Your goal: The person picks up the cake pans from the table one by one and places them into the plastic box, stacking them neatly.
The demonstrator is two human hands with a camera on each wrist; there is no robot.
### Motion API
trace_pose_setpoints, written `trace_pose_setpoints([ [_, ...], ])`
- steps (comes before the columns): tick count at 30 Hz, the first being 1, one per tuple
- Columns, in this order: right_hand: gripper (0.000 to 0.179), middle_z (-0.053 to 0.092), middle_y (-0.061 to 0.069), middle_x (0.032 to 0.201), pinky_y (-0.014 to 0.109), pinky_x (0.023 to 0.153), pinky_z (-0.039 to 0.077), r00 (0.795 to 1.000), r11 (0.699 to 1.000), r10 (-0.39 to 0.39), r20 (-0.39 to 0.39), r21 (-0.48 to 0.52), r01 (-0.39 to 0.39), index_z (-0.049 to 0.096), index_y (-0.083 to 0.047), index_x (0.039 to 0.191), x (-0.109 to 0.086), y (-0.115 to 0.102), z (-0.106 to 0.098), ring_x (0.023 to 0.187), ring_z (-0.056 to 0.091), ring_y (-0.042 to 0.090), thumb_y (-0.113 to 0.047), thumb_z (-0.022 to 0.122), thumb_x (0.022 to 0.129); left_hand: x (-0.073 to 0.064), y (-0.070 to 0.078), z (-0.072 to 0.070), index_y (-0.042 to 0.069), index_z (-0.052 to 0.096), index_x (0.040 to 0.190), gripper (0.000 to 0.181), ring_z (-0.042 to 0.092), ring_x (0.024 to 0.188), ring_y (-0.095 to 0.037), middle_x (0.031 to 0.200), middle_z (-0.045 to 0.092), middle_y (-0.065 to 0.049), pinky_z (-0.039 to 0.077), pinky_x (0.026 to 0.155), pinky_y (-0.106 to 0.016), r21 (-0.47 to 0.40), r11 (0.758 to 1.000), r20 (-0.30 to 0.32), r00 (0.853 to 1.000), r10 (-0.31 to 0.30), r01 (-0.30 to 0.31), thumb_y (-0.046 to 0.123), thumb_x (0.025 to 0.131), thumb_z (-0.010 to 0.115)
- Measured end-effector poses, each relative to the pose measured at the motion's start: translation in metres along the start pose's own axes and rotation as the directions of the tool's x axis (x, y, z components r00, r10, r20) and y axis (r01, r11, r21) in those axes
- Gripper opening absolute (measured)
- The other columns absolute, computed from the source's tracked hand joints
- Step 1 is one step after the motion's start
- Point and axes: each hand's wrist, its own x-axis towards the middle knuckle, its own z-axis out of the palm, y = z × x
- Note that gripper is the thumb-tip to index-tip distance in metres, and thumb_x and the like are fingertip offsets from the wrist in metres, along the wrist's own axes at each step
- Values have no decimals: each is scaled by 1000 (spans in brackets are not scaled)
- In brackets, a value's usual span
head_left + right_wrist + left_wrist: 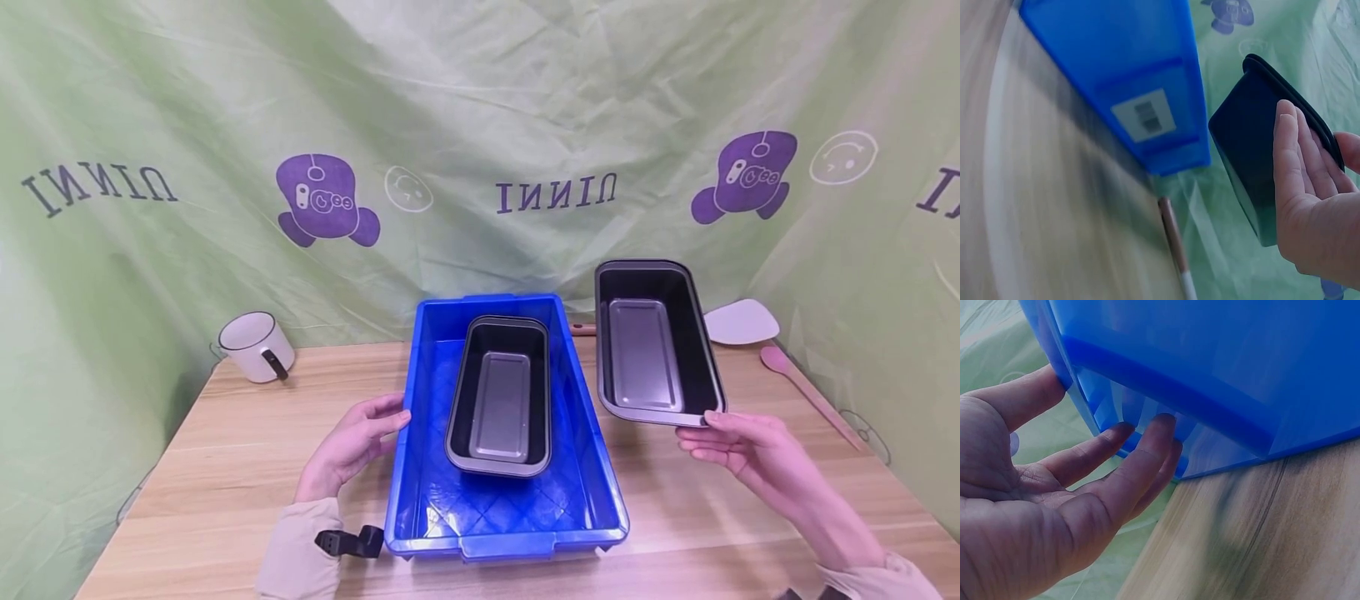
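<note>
My right hand (750,454) pinches the near rim of a dark metal loaf pan (643,354), thumb on top and fingers beneath. The pan is held up, tilted, to the right of a blue plastic bin (506,546). In the right wrist view, fingers lie along the outside of the held pan (1250,125). A second loaf pan (500,408) sits inside the bin, lengthwise. My left hand (367,437) holds the bin's left side, thumb at the rim. The left wrist view shows its bent fingers (1154,437) at the ribbed recess under the bin's rim.
A white mug (255,346) with a black handle stands at the back left. Behind the held pan lies a white spatula (742,322) with a wooden handle. A pink spoon (810,396) lies along the table's right side. Green printed cloth (465,108) hangs around the table.
</note>
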Motion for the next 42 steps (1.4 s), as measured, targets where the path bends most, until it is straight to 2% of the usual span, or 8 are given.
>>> trace_pose_setpoints([
  [17,43,69,20,103,35,86,54,999,996,19,41,-86,-15,68,6,111,46,10,35,98,68,25,8,26,100,0,1,1,-14,23,144,62,51,120,-25,144,34,-31,42,103,-44,5,1000,-5,1000,-4,4,7,94,53],
  [28,38,72,14,95,31,79,57,996,974,65,-60,-211,-76,73,-1,102,67,18,50,88,70,22,5,36,99,0,0,0,-14,24,144,62,53,117,-22,142,38,-29,43,102,-42,-3,1000,1,1000,-1,1,7,94,54],
  [38,33,72,16,93,33,79,57,995,974,93,-39,-203,-99,72,-4,96,80,28,61,86,71,24,4,40,98,0,0,0,-14,24,144,62,55,113,-18,138,44,-25,45,100,-40,-3,1000,7,1000,5,-5,8,94,54],
  [42,32,72,16,92,31,76,57,991,971,120,-57,-200,-130,72,-4,95,84,34,65,84,71,23,3,41,98,0,0,-1,-14,24,144,62,55,113,-18,138,44,-25,45,99,-40,1,1000,6,1000,7,-7,9,95,55],
])
